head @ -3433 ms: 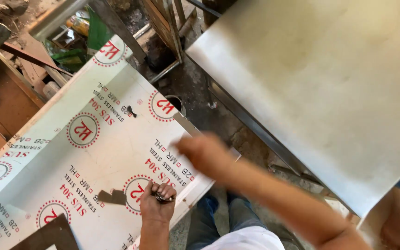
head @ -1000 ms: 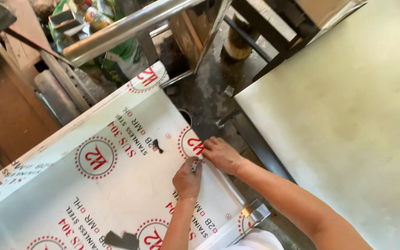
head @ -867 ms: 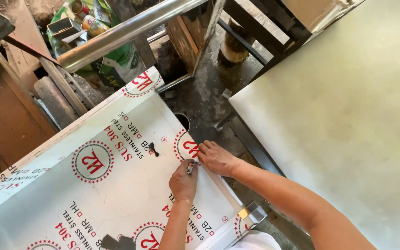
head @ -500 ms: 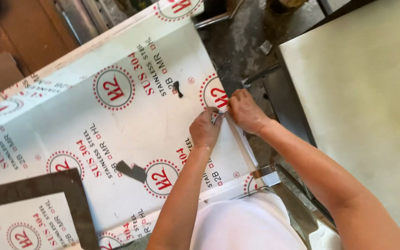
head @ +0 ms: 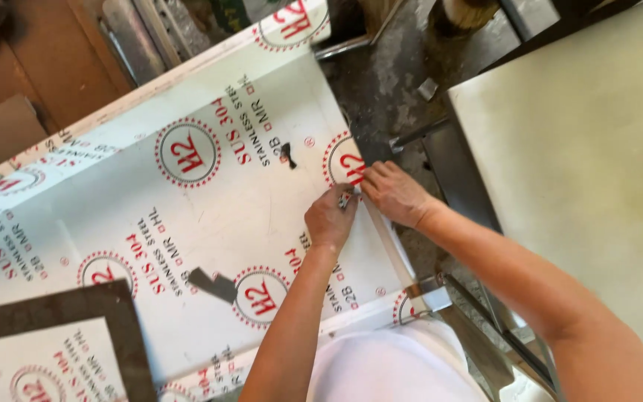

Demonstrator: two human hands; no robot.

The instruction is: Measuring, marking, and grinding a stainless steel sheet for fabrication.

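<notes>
White protective film printed with red round marks covers a folded metal sheet (head: 210,216), which lies across the surface and takes up most of the head view. Both hands are met at its right-hand edge, near one of the red rings. The left hand (head: 330,217) is closed in a pinch on a small grey object (head: 345,199), possibly a short tool or a lifted tab of film; it is too small to be told with certainty. The right hand (head: 396,193) is laid flat just beside it, fingers together and pressed on the raised edge of the sheet, with nothing gripped that can be seen. Two small dark tears in the film are seen, one (head: 287,154) above the hands and a larger one (head: 213,285) lower down near the forearm. A dark-bordered panel (head: 53,342) rests at the lower left, and a pale, plain board (head: 582,171) stands well apart on the right, across a grey concrete floor (head: 388,89). Risk is judged to lie mainly at the sheet's bare edge: fingertips drawn along it could be cut if the pinch slips. The film could also be torn unevenly if it is pulled at a sharp angle, and the sheet could be shifted if the right hand's pressure is eased.
</notes>
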